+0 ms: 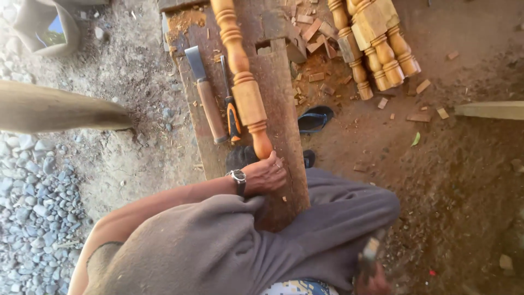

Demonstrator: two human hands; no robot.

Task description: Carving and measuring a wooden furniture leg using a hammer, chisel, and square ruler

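A turned wooden baluster [243,82] lies lengthwise on a worn plank bench [284,109]. My left hand [267,175], with a watch on its wrist, grips the baluster's near rounded end. My right hand [375,283] is low at the bottom edge beside my grey-trousered knee. It is closed around a small blurred tool [371,248] whose kind I cannot make out. Left of the baluster on the bench lie a wide chisel with a wooden handle [204,98] and a screwdriver with an orange and black handle [232,112].
A pile of finished balusters [376,43] lies on the dirt at the top right, among scattered wood offcuts [314,33]. A dark sandal [315,119] sits right of the bench. Gravel [33,207] and a thick pole [54,106] are at the left, and a pale board [491,109] at the right.
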